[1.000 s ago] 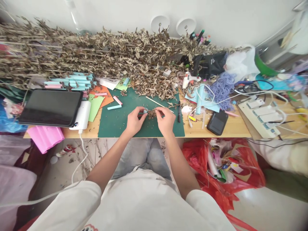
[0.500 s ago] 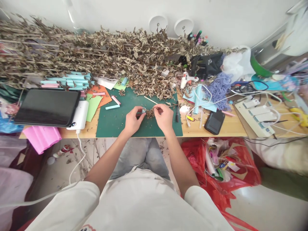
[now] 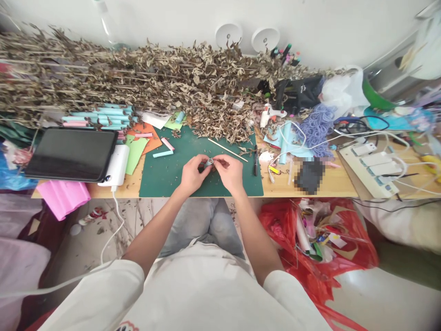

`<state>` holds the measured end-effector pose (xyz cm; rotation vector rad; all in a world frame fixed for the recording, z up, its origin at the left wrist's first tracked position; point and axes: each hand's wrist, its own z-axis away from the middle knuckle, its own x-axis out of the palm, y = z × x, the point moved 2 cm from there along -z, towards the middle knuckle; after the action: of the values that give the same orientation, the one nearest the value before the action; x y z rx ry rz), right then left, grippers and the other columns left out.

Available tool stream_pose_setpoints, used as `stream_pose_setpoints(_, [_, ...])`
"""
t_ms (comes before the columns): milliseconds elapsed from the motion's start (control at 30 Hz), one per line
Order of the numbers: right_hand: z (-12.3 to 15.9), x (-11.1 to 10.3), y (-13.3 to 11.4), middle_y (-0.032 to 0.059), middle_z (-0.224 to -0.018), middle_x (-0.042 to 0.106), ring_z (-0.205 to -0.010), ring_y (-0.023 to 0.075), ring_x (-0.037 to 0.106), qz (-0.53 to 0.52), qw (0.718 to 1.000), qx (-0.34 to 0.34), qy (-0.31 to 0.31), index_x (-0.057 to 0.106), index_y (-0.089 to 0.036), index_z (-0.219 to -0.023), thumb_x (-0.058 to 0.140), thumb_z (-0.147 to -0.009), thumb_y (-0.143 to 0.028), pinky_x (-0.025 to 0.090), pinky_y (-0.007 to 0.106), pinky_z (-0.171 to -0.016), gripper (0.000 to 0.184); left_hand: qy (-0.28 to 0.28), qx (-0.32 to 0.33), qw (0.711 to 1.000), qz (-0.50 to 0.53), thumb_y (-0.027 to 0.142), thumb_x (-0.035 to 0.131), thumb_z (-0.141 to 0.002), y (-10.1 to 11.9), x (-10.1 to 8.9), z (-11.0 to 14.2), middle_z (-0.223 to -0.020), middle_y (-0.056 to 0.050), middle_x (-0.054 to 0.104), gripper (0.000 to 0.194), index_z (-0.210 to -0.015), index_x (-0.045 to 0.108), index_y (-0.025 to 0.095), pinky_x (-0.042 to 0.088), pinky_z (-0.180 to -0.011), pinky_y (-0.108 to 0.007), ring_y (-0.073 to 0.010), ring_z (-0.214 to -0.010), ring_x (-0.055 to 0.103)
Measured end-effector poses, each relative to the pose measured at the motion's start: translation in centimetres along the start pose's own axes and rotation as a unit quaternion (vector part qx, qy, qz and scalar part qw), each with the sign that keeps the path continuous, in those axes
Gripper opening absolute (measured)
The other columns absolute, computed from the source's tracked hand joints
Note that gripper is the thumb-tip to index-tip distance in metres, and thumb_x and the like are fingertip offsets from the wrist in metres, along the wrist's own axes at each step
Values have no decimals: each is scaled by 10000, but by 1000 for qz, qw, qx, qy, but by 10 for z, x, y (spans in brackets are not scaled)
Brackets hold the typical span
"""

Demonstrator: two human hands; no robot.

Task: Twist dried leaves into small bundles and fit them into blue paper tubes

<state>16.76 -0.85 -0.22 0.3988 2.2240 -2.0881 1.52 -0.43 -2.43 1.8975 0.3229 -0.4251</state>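
Note:
My left hand (image 3: 194, 174) is closed around a small light-blue paper tube (image 3: 209, 162), whose round open end faces up over the green cutting mat (image 3: 165, 177). At the tube's mouth, the pinched fingers of my right hand (image 3: 230, 172) touch the rim; anything between them is hidden. Beneath the hands, a small heap of crumbled dried leaves (image 3: 214, 169) is mostly covered. A thin wooden stick (image 3: 227, 150) lies slantwise on the mat just beyond my right hand. Left of my hands rest a blue paper tube (image 3: 163, 154) and a pink one (image 3: 167, 144).
Dried leafy stalks (image 3: 144, 78) fill the back of the table. Stacked paper tubes (image 3: 106, 115), a tablet (image 3: 72, 154) and a white power bank (image 3: 117, 165) sit left. On the right are a black pen (image 3: 255, 162), a glue gun (image 3: 270, 115), purple yarn (image 3: 317, 131) and a power strip (image 3: 368, 168).
My right hand has moved left from above the leaf crumbs to the tube's mouth, uncovering more of the stick. The left hand still holds the tube, slightly further right.

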Motion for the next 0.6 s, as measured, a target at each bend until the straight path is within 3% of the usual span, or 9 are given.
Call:
stream_pose_setpoints(200, [-2, -13, -10, 38, -858, 744, -784, 174, 698, -30, 996, -28, 81, 694, -198, -935, 664, -821, -344, 584, 312, -764, 187, 9, -10, 999, 38, 236, 664, -885, 0, 0, 0, -1003, -36, 717, 169, -1052, 651, 217, 617, -824, -301, -157, -886, 697])
stream_pose_setpoints(400, [5, -5, -29, 8, -831, 714, -737, 149, 653, 61, 988, -134, 47, 676, -220, -865, 645, -880, -262, 550, 284, -723, 54, 27, -2, 998, 51, 241, 691, -867, 2, -2, -1, -1100, -73, 685, 164, -1022, 660, 198, 633, -773, -292, -159, -896, 692])
stream_pose_setpoints(600, [5, 3, -21, 56, -965, 686, -959, 216, 611, 216, 951, -220, 10, 733, -242, -906, 623, -920, -257, 534, 379, -889, 112, 18, 1, 999, 41, 178, 646, -864, 2, -3, -1, -1011, -46, 679, 190, -1052, 656, 204, 627, -765, -282, -152, -885, 682])
